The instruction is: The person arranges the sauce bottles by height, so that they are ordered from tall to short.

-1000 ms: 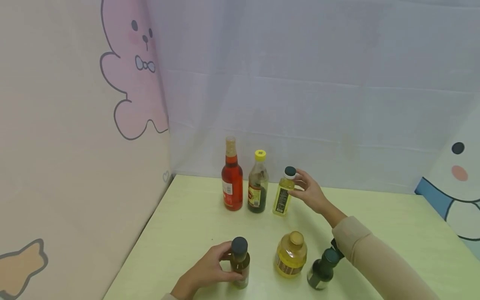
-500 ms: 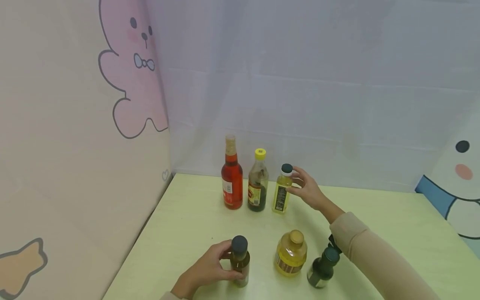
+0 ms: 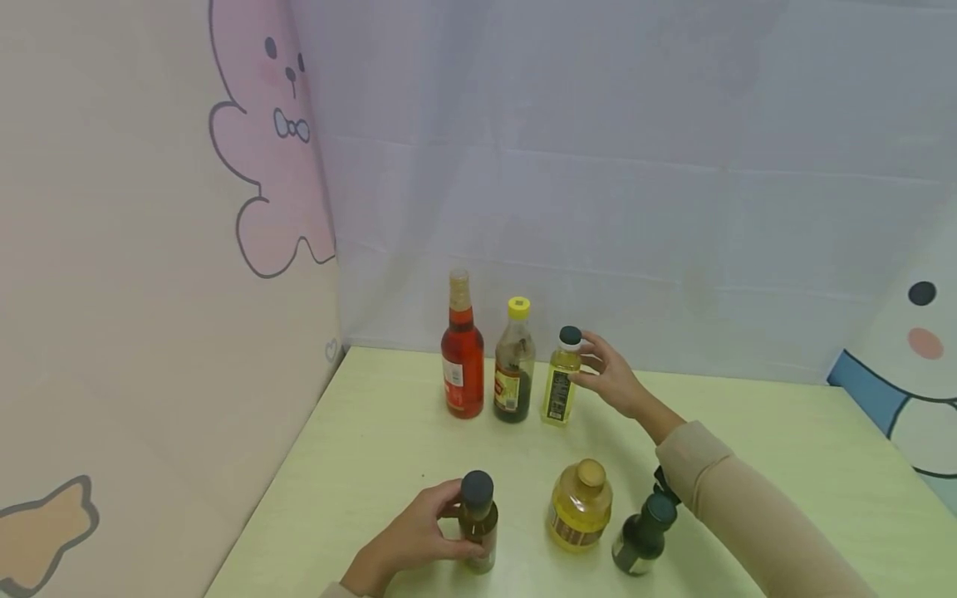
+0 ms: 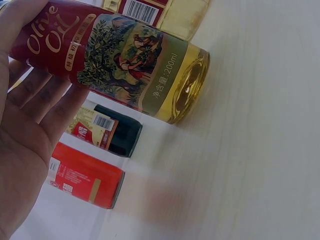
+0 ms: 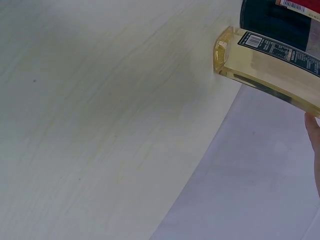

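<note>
My left hand (image 3: 414, 531) grips a small olive oil bottle (image 3: 482, 531) with a dark cap, near the front of the table. In the left wrist view its red "Olive Oil" label (image 4: 125, 60) and clear golden base show, fingers wrapped behind. Farther back, my right hand (image 3: 613, 382) holds a square bottle of pale yellow oil (image 3: 559, 397) by its upper right side, thumb and fingers about it. This bottle has a dark green cap and stands almost upright, right of a yellow-capped dark sauce bottle (image 3: 512, 386). In the right wrist view, only a fingertip (image 5: 312, 125) shows beside it.
A tall bottle of red liquid (image 3: 463, 374) stands at the row's left end. Between my arms are a round golden oil bottle (image 3: 581, 511) and a dark green-capped bottle (image 3: 639, 544). Another dark cap (image 3: 664, 486) is partly behind my right sleeve. A white curtain (image 3: 598, 208) hangs behind the table.
My right hand has shifted slightly left with the yellow oil bottle, whose top has come more upright. The left hand and its bottle have stayed in place.
</note>
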`<state>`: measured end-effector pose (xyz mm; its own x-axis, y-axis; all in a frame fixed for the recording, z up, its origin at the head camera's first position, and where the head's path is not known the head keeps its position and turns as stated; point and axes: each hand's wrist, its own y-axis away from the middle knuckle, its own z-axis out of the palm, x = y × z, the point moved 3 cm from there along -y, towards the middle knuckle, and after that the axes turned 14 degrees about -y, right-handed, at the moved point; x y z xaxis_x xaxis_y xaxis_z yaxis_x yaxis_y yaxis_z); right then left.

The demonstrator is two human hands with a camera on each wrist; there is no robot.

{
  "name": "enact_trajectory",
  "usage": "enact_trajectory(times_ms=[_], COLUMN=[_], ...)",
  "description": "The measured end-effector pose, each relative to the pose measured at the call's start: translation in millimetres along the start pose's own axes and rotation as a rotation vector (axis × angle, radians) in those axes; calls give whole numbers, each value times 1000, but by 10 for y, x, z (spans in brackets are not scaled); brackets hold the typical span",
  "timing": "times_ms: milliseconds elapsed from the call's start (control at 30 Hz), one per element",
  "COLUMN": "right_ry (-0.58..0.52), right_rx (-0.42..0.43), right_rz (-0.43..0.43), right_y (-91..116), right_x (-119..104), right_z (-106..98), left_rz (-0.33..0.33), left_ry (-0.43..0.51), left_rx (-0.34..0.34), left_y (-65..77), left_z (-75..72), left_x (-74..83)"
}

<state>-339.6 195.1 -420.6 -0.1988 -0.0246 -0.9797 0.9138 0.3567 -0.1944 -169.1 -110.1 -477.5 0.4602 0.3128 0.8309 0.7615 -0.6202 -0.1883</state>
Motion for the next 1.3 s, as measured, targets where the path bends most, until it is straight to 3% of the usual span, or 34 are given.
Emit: enact_trajectory(times_ms=[567, 800, 1067, 1300], right_ry=[30, 27, 52, 51], right_rx=[-8, -11, -53, -44], right_rz=[14, 11, -62, 10], right_y=[-6, 2, 46, 52], right_x=[-18, -45, -64, -111], right_z=[9, 13, 5, 23], left_rz=[-32, -12, 2, -4], left_ry=[2, -6, 1, -7], left_rx=[-6, 2, -3, -1], left_y=[9, 11, 10, 11], left_z=[-7, -8, -4, -10], left_x=[16, 19, 11, -2])
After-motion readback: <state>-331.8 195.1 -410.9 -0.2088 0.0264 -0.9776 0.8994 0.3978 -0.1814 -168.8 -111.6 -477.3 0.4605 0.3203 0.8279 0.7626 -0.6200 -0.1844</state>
